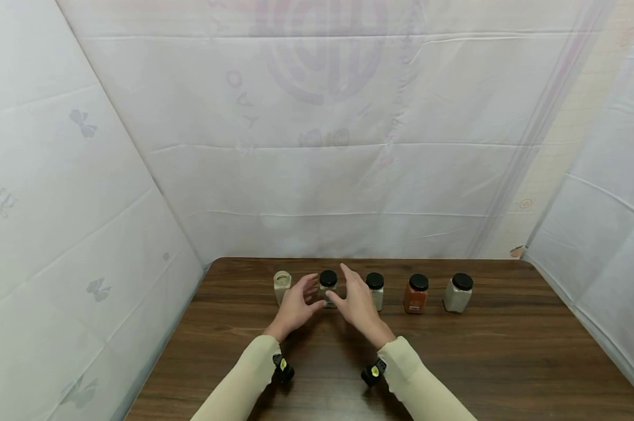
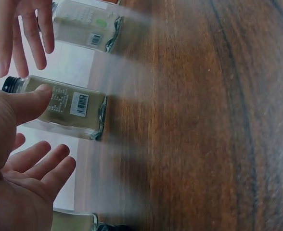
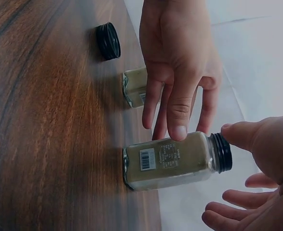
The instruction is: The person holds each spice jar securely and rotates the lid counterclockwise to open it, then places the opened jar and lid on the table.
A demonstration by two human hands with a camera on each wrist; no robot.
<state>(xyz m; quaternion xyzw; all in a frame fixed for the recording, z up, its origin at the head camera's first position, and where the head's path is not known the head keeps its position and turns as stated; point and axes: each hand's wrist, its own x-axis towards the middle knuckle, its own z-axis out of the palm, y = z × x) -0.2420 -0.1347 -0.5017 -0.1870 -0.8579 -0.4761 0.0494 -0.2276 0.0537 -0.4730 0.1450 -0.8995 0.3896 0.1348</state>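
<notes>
A square glass spice jar (image 3: pixel 173 161) with a black screw lid (image 3: pixel 221 152) stands upright between my two hands, filled with a greenish-tan powder. My left hand (image 1: pixel 294 307) is on its left, fingers loosely bent, the thumb overlapping the jar in both wrist views. On the other side, my right hand (image 1: pixel 357 301) has its fingers spread, and in the right wrist view its thumb tip is right by the lid. Neither hand grips the jar. To the left stands a lidless jar (image 1: pixel 282 283), partly behind my left hand. A loose black lid (image 3: pixel 108 41) lies near it.
Right of my hands, along the back of the brown wooden table (image 1: pixel 506 351), stand a pale lidded jar (image 1: pixel 377 297), an orange-red jar (image 1: pixel 415 298) and a whitish jar (image 1: pixel 456 297). A white cloth wall (image 1: pixel 317 181) rises behind the table, with others at both sides.
</notes>
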